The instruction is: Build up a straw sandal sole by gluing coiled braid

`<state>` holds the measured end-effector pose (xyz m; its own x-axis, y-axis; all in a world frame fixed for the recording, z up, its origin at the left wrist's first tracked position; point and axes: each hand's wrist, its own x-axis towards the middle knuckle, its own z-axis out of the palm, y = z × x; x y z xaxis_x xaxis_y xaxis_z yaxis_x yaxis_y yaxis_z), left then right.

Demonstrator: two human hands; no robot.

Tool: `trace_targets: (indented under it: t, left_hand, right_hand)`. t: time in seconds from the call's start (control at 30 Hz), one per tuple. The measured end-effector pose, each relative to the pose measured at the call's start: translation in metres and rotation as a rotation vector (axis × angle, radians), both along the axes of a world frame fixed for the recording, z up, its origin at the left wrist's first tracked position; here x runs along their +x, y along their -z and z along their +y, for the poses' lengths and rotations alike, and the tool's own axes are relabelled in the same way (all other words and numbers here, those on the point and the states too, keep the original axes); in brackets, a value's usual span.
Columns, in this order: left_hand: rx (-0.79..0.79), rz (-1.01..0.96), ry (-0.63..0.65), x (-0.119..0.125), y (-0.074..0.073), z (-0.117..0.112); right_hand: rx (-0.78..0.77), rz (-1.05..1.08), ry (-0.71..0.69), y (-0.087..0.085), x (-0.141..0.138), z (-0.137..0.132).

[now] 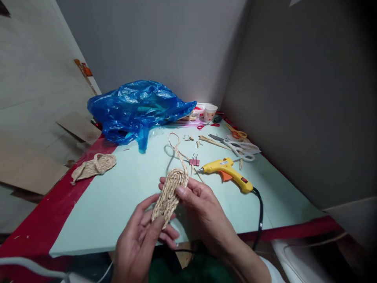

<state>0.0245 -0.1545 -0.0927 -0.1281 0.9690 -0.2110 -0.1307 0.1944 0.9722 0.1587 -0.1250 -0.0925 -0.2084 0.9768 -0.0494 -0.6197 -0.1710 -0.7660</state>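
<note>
Left hand (137, 236) and right hand (204, 206) grip the coiled straw braid (171, 190) over the pale-green tabletop (97, 214). Long axis points away, angled right (loose tail (185, 167) leads off far end). Grey walls (188, 51) meet behind.

Glue gun (227, 171) is yellow w/ orange trigger (226, 176) & blk cord (260, 214); L of it, braided piece (174, 181) in straw-beige plait pattern, & near its front end a pink binder clip (194, 162). Beyond gun: scissors (232, 147) w/ wht handles, & wht cup (210, 114) w/ orangey spots. Far L past gun, blue bag (138, 106); under gun, pale mint counter (97, 214) w/ dk red border (50, 206).
</note>
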Motion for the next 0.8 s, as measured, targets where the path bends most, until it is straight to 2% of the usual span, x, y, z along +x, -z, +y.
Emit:
trace_targets:
  t: [0.07, 0.13, 0.27, 0.43, 0.57, 0.67, 0.73, 0.8]
  left_hand:
    - [-0.066, -0.097, 0.065, 0.002, -0.002, 0.000]
    - [-0.084, -0.139, 0.063, 0.006, -0.004, 0.000]
    - [-0.093, -0.147, 0.066, 0.012, -0.009, -0.003]
    - [-0.096, -0.145, 0.086, 0.014, -0.013, -0.005]
    - [-0.065, -0.140, 0.069, 0.015, -0.007, -0.003]
    - [-0.019, -0.139, 0.069, 0.015, 0.000, -0.002]
    - [-0.017, -0.138, 0.071, 0.015, 0.004, -0.004]
    - [-0.039, -0.135, 0.086, 0.012, 0.004, -0.005]
  right_hand:
    - [-0.007, -0.005, -0.040, -0.001, 0.005, -0.002]
    - [-0.012, -0.013, -0.063, -0.005, 0.009, -0.003]
    - [-0.034, -0.029, -0.056, -0.011, 0.016, -0.001]
    - [-0.052, -0.005, -0.063, -0.008, 0.018, 0.001]
    - [-0.016, -0.015, -0.107, -0.009, 0.016, -0.006]
    - [-0.088, -0.052, -0.155, -0.010, 0.013, -0.011]
    - [-0.127, -0.060, -0.142, -0.009, 0.012, -0.012]
    - [-0.092, -0.064, -0.117, -0.008, 0.011, -0.010]
